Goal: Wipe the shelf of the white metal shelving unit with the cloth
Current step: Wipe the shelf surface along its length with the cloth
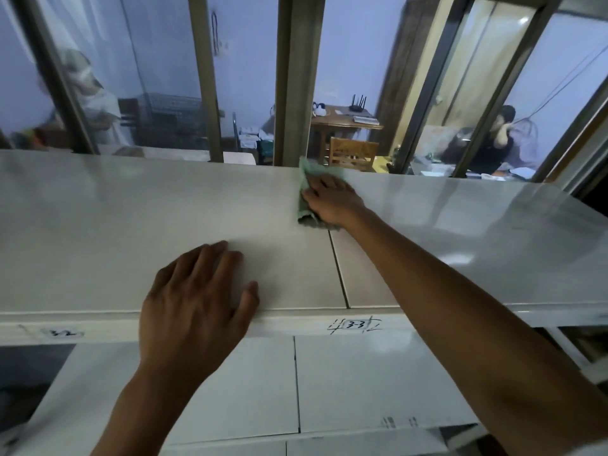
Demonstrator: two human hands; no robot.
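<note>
The top shelf (131, 225) of the white metal shelving unit spans the view, with a seam between two panels right of centre. A green cloth (304, 182) lies bunched near the shelf's far edge, and my right hand (332, 200) presses down on it with fingers spread over the cloth. My left hand (197, 301) rests flat on the near part of the shelf, fingers apart, thumb at the front lip, holding nothing.
A lower shelf (362, 383) shows beneath the front rail, which bears handwritten labels (355, 325). Upright posts (296, 77) rise behind the far edge. Beyond them are a wooden chair (352, 154), a desk and two people.
</note>
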